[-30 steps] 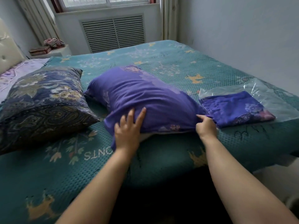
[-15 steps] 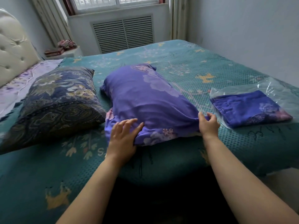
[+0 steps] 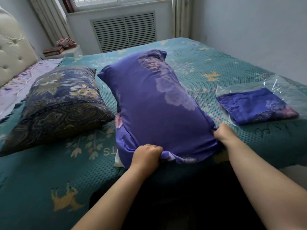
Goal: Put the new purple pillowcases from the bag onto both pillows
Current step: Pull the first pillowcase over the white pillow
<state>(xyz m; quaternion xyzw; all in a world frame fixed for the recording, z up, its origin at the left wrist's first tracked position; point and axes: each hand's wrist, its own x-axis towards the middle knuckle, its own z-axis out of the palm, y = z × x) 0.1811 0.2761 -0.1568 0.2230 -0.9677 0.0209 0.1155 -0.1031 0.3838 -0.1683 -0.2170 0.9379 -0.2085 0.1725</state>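
Observation:
A pillow in a purple flowered pillowcase (image 3: 154, 103) lies lengthwise in the middle of the bed, its far end raised. My left hand (image 3: 146, 156) grips the case's near open edge in a fist. My right hand (image 3: 223, 133) grips the near right corner of the same case. A bit of white pillow (image 3: 118, 161) shows at the near left corner. To the left lies a second pillow (image 3: 59, 103) in a dark paisley cover. At the right, a folded purple pillowcase (image 3: 255, 107) sits on a clear plastic bag (image 3: 285, 87).
The bed carries a teal patterned bedspread (image 3: 199, 72). A cream tufted headboard (image 3: 13, 52) stands at the left. A white nightstand (image 3: 71, 50) with folded cloth sits by the radiator cover (image 3: 124, 31) under the window. A wall runs close along the bed's right side.
The purple-cased pillow has swung from lying crosswise to pointing away from me. My left hand went from flat on it to gripping the case's edge. My right hand kept its corner.

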